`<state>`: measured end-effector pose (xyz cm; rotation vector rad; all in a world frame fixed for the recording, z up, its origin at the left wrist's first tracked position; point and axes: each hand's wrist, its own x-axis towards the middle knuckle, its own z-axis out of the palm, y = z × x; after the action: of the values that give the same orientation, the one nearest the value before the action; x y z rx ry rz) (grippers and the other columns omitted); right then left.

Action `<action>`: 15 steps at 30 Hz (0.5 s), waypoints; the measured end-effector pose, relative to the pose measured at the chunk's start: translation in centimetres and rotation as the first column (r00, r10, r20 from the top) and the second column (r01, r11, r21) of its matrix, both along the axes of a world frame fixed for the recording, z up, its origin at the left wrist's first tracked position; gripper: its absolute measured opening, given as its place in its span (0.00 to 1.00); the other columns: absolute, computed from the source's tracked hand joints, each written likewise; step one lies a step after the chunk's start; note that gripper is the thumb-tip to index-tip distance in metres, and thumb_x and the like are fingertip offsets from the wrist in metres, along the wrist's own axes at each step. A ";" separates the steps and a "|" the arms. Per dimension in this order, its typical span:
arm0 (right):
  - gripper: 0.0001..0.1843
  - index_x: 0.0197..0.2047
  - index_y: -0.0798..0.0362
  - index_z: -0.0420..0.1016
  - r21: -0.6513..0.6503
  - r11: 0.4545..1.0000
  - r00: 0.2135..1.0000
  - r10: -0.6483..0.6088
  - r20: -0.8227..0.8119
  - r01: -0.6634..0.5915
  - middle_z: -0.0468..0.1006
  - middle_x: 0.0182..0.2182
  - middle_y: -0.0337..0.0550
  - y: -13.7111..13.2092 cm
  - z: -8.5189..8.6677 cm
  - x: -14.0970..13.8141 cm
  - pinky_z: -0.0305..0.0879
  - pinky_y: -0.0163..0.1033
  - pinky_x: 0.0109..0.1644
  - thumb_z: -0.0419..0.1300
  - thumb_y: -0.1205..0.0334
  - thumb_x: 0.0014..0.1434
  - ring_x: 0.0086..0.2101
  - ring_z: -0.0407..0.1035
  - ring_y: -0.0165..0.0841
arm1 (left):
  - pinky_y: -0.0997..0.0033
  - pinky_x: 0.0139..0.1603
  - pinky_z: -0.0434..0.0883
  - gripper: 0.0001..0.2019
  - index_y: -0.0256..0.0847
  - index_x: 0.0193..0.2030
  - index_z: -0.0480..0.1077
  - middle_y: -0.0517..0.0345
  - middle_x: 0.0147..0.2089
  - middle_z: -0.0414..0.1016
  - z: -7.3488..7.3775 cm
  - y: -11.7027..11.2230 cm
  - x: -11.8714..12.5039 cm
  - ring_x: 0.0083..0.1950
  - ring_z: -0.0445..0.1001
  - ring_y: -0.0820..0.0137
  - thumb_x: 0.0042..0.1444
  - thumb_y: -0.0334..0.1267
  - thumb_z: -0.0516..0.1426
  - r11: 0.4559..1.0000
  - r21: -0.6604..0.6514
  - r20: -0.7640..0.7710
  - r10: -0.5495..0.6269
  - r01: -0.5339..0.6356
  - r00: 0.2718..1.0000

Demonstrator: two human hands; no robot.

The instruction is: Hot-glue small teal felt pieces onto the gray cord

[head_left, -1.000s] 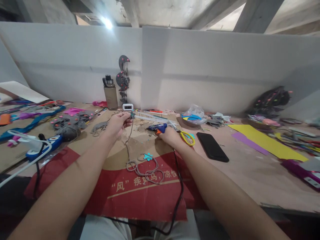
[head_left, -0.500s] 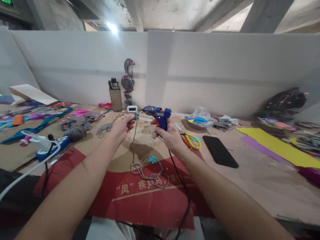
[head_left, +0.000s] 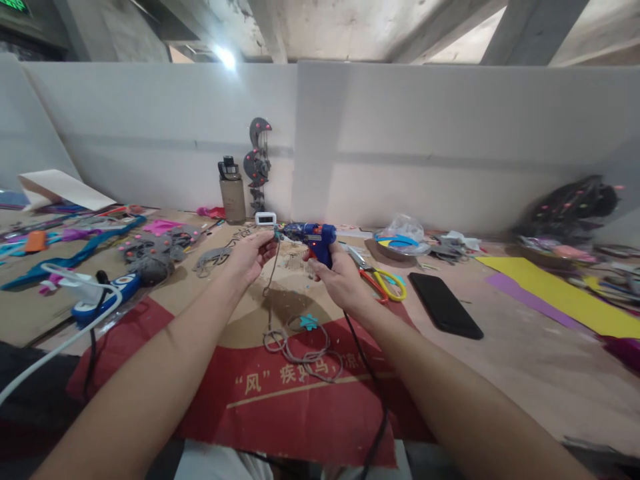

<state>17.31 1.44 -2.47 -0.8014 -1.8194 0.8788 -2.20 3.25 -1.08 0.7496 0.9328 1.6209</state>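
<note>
My right hand (head_left: 338,277) grips a blue glue gun (head_left: 313,237) by its handle, nozzle pointing left, its black cord (head_left: 364,363) trailing down toward me. My left hand (head_left: 249,254) pinches the upper end of a grey cord (head_left: 271,277) with a small teal piece at its tip, held right at the gun's nozzle. The cord hangs down to a loose grey coil (head_left: 300,347) on the red and brown cardboard (head_left: 280,400). A teal star-shaped cutout (head_left: 309,322) lies beside the coil.
Yellow-handled scissors (head_left: 383,281) and a black phone (head_left: 445,305) lie right of my hands. A bottle (head_left: 231,190) and a small white clock (head_left: 265,218) stand at the back wall. Grey felt pieces (head_left: 155,250) and a blue tool (head_left: 103,293) lie left; yellow and purple sheets (head_left: 555,293) right.
My right hand picked the glue gun up off the table and brought its nozzle left to the cord end in my left hand.
</note>
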 end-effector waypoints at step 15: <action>0.15 0.47 0.50 0.64 0.022 0.998 0.994 -0.056 0.094 0.055 0.72 0.41 0.46 -0.1 0.2 0.0 0.63 0.38 0.37 0.54 0.57 0.56 0.37 0.65 0.35 | 0.81 0.23 0.69 0.02 0.34 0.27 0.70 0.61 0.22 0.71 0.0 0.0 0.1 0.22 0.69 0.79 0.47 0.27 0.60 0.999 0.047 -0.006 0.006 -0.006 1.000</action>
<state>17.31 1.31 -2.24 -0.8902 -1.8761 0.7979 -2.07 3.23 -1.08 0.7852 0.9053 1.6512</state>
